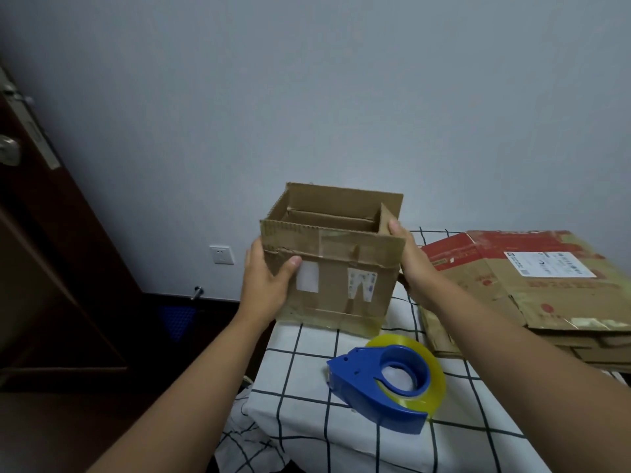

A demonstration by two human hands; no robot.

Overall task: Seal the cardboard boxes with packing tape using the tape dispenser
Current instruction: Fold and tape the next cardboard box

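Both hands are on the worn brown cardboard box (336,268), top flaps open, at the far left of the white black-grid cloth (307,387). Left hand (264,285) and right hand (408,259) grip its sides. Blue tape dispenser with yellowish tape (387,382) lies just nearer, flattened cartons (532,295) stacked right.

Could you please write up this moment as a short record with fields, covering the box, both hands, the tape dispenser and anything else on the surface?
box: open cardboard box, top flaps up, old tape and label remnants on its front
left hand: left hand grips the box's left side, thumb on the front
right hand: right hand holds the box's right side, thumb at the top edge
dispenser: blue tape dispenser with a yellowish roll, lying untouched in front of the box
surface: white checked cloth
other: flattened cardboard stacked to the right
sealing: not yet begun
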